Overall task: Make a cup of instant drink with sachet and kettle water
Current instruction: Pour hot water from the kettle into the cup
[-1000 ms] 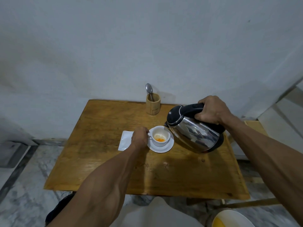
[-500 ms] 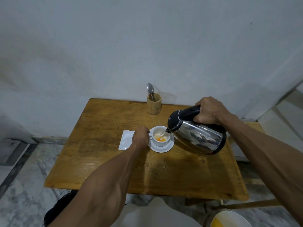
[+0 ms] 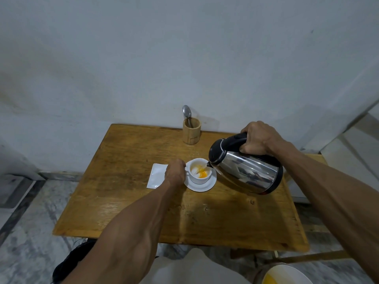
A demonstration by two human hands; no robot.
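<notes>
A white cup [image 3: 200, 178] with orange powder and water inside stands on a white saucer [image 3: 202, 187] in the middle of the wooden table [image 3: 123, 201]. My left hand [image 3: 174, 173] grips the cup at its left side, by the handle. My right hand [image 3: 258, 140] holds the black handle of a steel kettle [image 3: 246, 171]. The kettle is tilted left with its spout over the cup's rim, and a thin stream of water falls into the cup. A white sachet [image 3: 156, 175] lies flat just left of my left hand.
A wooden holder [image 3: 191, 131] with a metal spoon [image 3: 187, 113] stands at the table's back edge against the wall. A white bowl [image 3: 287, 275] with yellow contents sits low at the bottom right. The marble floor surrounds the table.
The kettle has tipped further and its spout has reached the cup. Water now runs into the cup and the orange powder is spreading. My left hand stays at the cup.
</notes>
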